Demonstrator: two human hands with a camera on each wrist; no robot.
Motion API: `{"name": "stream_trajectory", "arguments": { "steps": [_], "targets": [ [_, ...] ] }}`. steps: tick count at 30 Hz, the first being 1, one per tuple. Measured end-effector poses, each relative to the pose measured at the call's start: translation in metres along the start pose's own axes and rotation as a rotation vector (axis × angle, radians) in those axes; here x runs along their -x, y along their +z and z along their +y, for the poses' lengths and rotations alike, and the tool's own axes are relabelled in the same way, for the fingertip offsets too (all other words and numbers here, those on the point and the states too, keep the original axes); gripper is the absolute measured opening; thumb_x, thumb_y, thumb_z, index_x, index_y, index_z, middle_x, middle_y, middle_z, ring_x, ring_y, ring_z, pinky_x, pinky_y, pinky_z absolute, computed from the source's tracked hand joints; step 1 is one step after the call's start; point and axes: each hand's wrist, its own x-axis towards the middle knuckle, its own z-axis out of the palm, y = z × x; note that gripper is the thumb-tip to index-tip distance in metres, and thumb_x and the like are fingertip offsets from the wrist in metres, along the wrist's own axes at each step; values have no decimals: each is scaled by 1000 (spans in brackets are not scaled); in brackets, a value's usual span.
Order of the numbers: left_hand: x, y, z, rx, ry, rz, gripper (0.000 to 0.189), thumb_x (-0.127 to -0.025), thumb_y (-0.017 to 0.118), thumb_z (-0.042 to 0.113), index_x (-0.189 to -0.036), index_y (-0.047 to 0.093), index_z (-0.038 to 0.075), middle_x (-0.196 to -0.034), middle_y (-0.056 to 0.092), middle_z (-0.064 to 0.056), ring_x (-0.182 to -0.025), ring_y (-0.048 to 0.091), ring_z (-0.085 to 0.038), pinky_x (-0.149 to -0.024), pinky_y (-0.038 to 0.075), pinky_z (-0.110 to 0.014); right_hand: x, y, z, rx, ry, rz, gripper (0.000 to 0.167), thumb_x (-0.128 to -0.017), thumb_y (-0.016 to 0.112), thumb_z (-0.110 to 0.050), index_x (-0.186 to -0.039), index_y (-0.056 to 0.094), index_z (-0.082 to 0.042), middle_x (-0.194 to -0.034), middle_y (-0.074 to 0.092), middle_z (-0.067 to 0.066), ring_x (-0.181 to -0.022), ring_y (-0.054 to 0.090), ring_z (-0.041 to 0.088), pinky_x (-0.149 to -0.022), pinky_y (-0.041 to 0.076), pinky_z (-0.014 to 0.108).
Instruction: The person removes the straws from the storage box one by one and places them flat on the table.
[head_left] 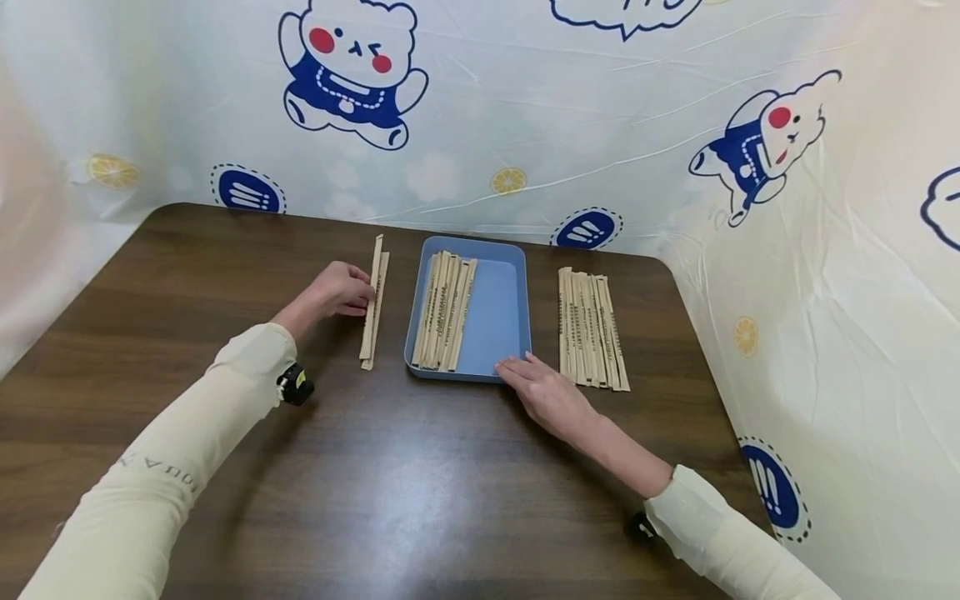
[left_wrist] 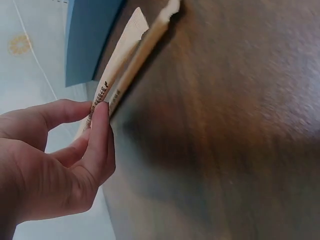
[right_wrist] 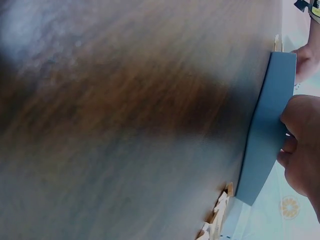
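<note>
My left hand [head_left: 347, 289] pinches a slim paper-wrapped stick [left_wrist: 120, 52] between thumb and fingertips, left of the blue tray [head_left: 495, 317]. A second wrapped stick [left_wrist: 150, 42] lies right beside it on the table. Both wrappers are tan with dark print. At the tray's near right corner, my right hand [head_left: 551, 396] holds the rim, with fingers at the outer wall and the thumb over the edge. Inside the tray, a row of wrapped sticks [head_left: 444, 312] fills the left half. The tray's blue floor shows on the right.
Another row of wrapped sticks [head_left: 592, 329] lies right of the tray. All this is on a dark wood table [head_left: 360, 483]. A printed cloth [head_left: 480, 108] with cartoon bears hangs along its back and right sides.
</note>
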Motion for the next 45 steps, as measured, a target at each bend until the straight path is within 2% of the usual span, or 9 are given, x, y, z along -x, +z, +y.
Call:
{"name": "stream_trajectory", "arguments": {
  "steps": [8,20,30,33,36,41,45],
  "targets": [
    [2,-1,-7,-49,6,-20,41,-94,60,-2,-131,44,-11,-109,52,-20,-89,58,-23,-79,60,-35,0,-1,0,6,10,-12,35,-91,68,6,-125,66,3,-124,67,16,-117,63,26,-105,46,44],
    [4,1,-8,-90,44,30,39,-91,60,-5,-127,45,-12,-102,51,-19,-81,58,-19,-71,61,-30,-1,-1,-1,6,7,-9,35,-90,69,6,-125,66,3,-124,67,17,-116,63,27,-105,45,45],
    [5,0,-7,-121,50,55,35,-92,62,-2,-123,49,-10,-101,52,-19,-83,58,-19,-70,60,-28,0,-1,0,7,8,-17,34,-91,67,6,-124,67,3,-123,67,17,-117,63,26,-105,45,45],
    [5,0,-3,-128,80,66,31,-93,60,0,-120,52,-12,-102,55,-20,-81,60,-20,-71,60,-29,0,-1,0,9,7,-18,33,-91,67,6,-125,67,3,-123,67,16,-117,63,26,-105,45,44],
    [6,2,6,-131,103,50,32,-96,59,5,-122,53,-13,-108,58,-23,-87,64,-25,-77,60,-31,0,-1,0,9,8,-18,33,-91,67,6,-125,66,3,-123,67,17,-116,63,26,-105,45,45],
    [5,12,23,-120,102,-35,39,-101,56,10,-132,50,-12,-126,56,-30,-112,60,-37,-88,57,-37,0,-1,0,5,11,-19,34,-91,67,6,-125,66,3,-123,67,17,-116,63,27,-105,45,45],
    [5,23,36,-88,113,-89,42,-102,57,10,-136,47,-10,-128,54,-30,-114,59,-37,-89,57,-38,0,-1,0,-1,9,-15,34,-90,68,6,-124,67,3,-123,67,16,-116,63,26,-105,45,45]
  ]
}}
